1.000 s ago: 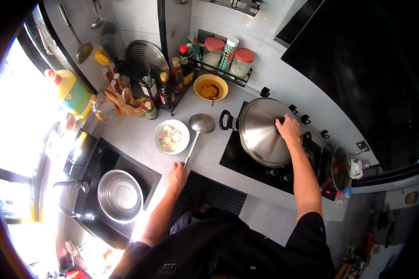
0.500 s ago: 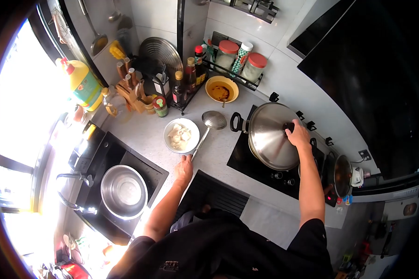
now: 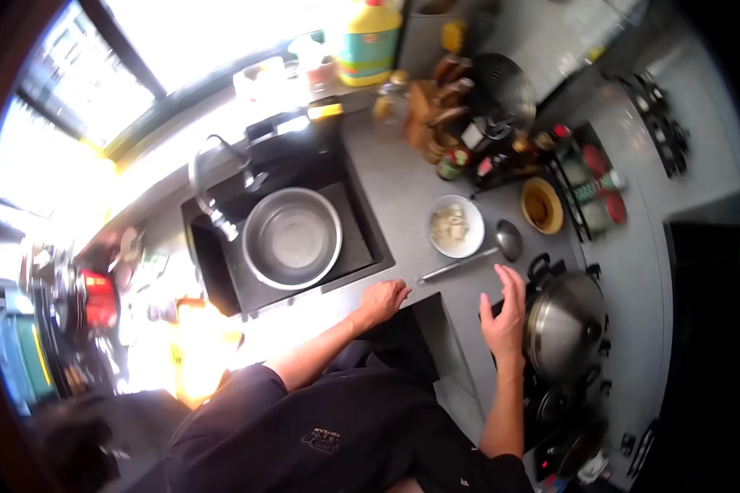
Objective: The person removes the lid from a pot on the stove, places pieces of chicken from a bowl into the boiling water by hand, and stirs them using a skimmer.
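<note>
My left hand (image 3: 382, 301) hangs over the counter's front edge beside the sink, its fingers curled with nothing seen in them. Just beyond its fingertips is the handle end of a slotted ladle (image 3: 509, 240), which lies on the counter. Behind that handle stands a white bowl (image 3: 474, 237) holding pale dumplings (image 3: 450, 226). My right hand (image 3: 506, 316) is raised in front of the stove, fingers apart and holding nothing. To its right sits a large steel pot (image 3: 563, 329) with its domed lid on.
A steel basin (image 3: 293, 240) rests in the dark sink (image 3: 358, 209) under the faucet (image 3: 210, 193). Farther back are a yellow bowl (image 3: 557, 205) of brown sauce, bottles, a knife block (image 3: 420, 115) and a rack with jars. A second, smaller pot (image 3: 553, 404) is nearer me.
My right hand has let go of the pot lid's knob and moved left of the pot. My left hand has come away from the ladle handle. The view has turned left toward the sink.
</note>
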`<action>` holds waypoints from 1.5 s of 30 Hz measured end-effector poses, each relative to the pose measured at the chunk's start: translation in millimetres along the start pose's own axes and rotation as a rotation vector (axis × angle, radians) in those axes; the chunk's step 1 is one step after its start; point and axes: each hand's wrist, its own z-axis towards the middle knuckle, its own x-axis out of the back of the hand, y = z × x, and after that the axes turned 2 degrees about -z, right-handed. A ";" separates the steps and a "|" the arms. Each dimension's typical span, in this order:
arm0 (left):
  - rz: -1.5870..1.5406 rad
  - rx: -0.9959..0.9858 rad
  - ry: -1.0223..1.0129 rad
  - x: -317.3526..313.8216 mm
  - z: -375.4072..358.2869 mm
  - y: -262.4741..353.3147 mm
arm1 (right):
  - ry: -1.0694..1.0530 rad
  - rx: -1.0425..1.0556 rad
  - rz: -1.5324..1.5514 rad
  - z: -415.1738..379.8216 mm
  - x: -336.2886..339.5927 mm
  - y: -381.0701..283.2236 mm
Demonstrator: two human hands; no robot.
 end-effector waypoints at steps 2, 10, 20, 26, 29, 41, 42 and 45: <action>-0.168 -0.042 0.112 2.4 -13.6 -12.6 | -0.032 0.083 0.049 10.1 -27.5 -22.0; -0.145 -0.005 0.376 30.5 -66.0 -8.1 | -0.285 0.213 0.194 15.8 -163.4 -37.2; -0.286 0.070 0.584 13.3 -96.9 -7.2 | -0.261 0.276 0.358 0.3 -167.3 -42.6; -0.495 0.076 0.380 26.9 -108.1 71.4 | -0.487 -0.729 1.271 -5.6 -204.8 15.2; -0.242 -0.291 0.419 7.3 -96.3 79.7 | -0.540 -0.980 1.530 -3.2 -199.6 -0.7; -0.186 -0.200 0.980 123.6 -62.1 25.7 | -0.619 -0.372 1.392 6.5 -120.7 -138.9; -0.091 -0.267 1.022 145.7 -69.5 30.5 | -0.551 -0.236 1.286 13.3 -108.6 -157.5; -0.029 -0.314 1.045 171.3 -84.4 15.9 | -0.200 0.235 0.885 27.8 -119.1 -185.4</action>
